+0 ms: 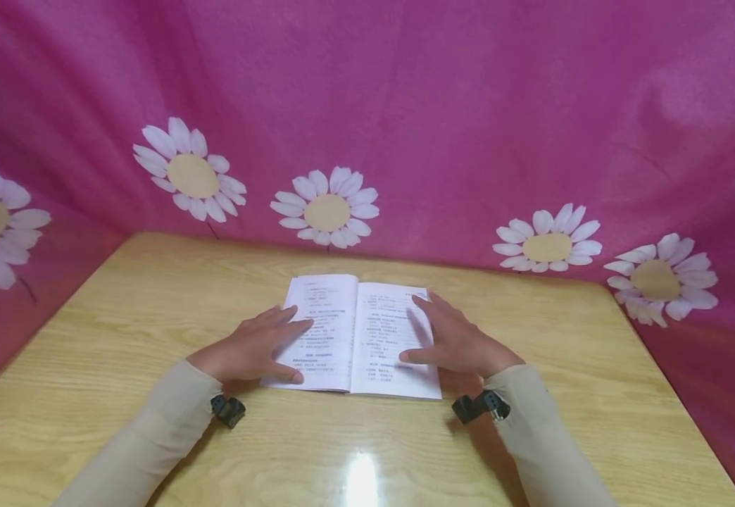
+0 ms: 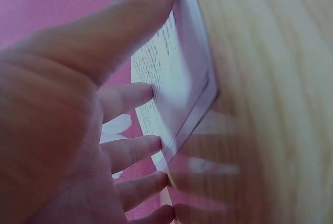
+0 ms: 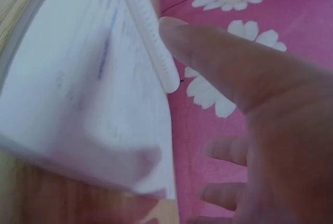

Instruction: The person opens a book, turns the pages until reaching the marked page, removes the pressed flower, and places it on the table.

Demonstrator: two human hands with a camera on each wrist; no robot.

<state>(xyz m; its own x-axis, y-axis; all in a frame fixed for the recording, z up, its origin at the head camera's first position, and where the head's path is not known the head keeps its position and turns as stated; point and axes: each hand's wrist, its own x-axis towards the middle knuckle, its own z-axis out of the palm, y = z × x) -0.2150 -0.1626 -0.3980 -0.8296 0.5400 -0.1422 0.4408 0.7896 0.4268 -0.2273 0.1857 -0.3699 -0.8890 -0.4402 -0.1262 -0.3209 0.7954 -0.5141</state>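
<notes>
An open book [image 1: 326, 338] of printed white pages lies on the wooden table, its spine running away from me. Over the outer edge of the left page, my left hand [image 1: 247, 348] has its thumb and fingers spread. In the left wrist view, the fingertips [image 2: 141, 95] reach right at the page's edge. My right hand [image 1: 462, 341] is on the other side, fingers spread, with thumb and index finger overlapping the right page. The right wrist view has the right thumb [image 3: 208, 47] extended over the blurred page [image 3: 52, 94], which carries a hand-shaped shadow. Neither hand grips the book.
The wooden table [image 1: 120, 338] extends around the book, with a bright reflection near its front. A pink cloth [image 1: 405, 127] printed with large white daisies hangs behind and along the sides. Small black wrist cameras [image 1: 228, 410] sit at both cuffs.
</notes>
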